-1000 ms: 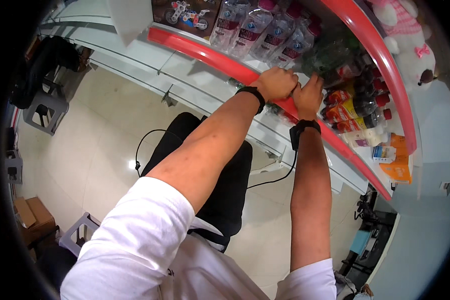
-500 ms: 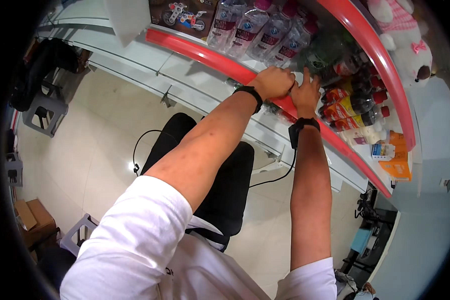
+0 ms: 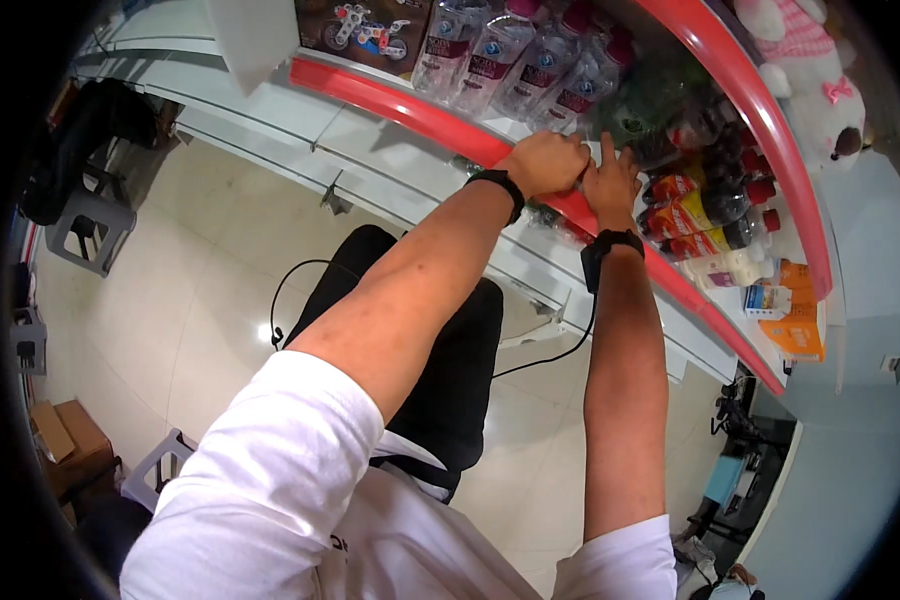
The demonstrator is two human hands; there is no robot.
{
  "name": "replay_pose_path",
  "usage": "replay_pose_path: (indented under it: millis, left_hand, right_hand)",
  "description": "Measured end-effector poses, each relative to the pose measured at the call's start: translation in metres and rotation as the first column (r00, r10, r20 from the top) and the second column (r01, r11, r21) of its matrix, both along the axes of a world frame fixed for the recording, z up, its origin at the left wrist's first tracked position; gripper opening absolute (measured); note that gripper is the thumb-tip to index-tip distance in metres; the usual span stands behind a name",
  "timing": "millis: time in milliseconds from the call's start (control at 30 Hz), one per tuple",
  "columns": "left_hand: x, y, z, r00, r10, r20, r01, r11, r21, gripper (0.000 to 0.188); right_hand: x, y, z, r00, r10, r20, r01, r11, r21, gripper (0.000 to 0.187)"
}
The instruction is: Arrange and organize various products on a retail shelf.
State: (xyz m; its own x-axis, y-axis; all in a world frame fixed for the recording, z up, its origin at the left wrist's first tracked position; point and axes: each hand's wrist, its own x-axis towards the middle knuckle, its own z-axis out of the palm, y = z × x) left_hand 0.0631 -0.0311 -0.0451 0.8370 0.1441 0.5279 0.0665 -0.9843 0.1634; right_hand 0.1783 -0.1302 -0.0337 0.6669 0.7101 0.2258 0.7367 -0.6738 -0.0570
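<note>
A: Start at the left. What is over there?

B: A grey plastic stool (image 3: 88, 225) on the pale tiled floor (image 3: 200, 290), with something dark heaped above it. Lower down sits a cardboard box (image 3: 65, 440).

A: And moving inward?

B: White shelves (image 3: 270, 110) run along under a red shelf edge (image 3: 400, 105). On the shelf above that edge stands a boxed toy vehicle (image 3: 365, 25), then a row of clear water bottles (image 3: 500, 55) with pink caps.

A: Where is the left hand?

B: The left hand (image 3: 548, 165) is up at the red shelf edge, curled into a loose fist, knuckles toward the bottles. Whether it is clamped on anything, I cannot tell; the fingers hide it. A black band (image 3: 500, 188) circles that wrist.

A: The right one?

B: The right hand (image 3: 610, 185) is just beside it, touching it, fingers stretched up toward dark green bottles (image 3: 660, 100). It looks flat, not closed round anything. A black wrist device (image 3: 610, 250) has a cable (image 3: 560, 350) hanging from it.

A: Further right?

B: Red-labelled drink bottles (image 3: 695, 215) lie in a row, then pale bottles (image 3: 735, 265) and an orange carton (image 3: 795, 320). Above the upper red rim sits a white plush toy (image 3: 815, 70) with a pink bow.
</note>
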Motion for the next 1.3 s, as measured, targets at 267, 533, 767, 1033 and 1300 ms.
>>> replay_pose_path:
  millis: [267, 533, 767, 1033, 1300]
  left_hand:
    - [0.003, 0.002, -0.001, 1.0, -0.009, 0.004, 0.009, 1.0, 0.002, 0.024]
    - [0.001, 0.002, -0.001, 1.0, 0.005, -0.001, -0.005, 1.0, 0.008, 0.025]
    - [0.002, 0.002, -0.002, 0.999, 0.027, -0.019, -0.027, 1.0, 0.01, 0.025]
    - [-0.002, 0.001, 0.001, 1.0, 0.007, -0.014, -0.007, 1.0, -0.011, 0.028]
    - [0.0, 0.002, -0.001, 1.0, 0.012, 0.016, -0.012, 1.0, -0.016, 0.026]
  right_hand:
    - [-0.004, 0.001, 0.006, 0.999, -0.047, -0.009, 0.046, 0.998, -0.047, 0.06]
    - [-0.004, 0.003, 0.003, 0.998, -0.054, 0.016, 0.054, 0.998, -0.031, 0.06]
    - [-0.001, 0.005, -0.003, 0.999, -0.035, 0.042, 0.035, 0.999, -0.005, 0.059]
    - [-0.005, 0.0, -0.003, 0.996, 0.018, 0.089, -0.027, 0.994, 0.105, 0.066]
    - [-0.011, 0.005, 0.006, 0.996, -0.065, 0.059, 0.065, 0.998, 0.007, 0.073]
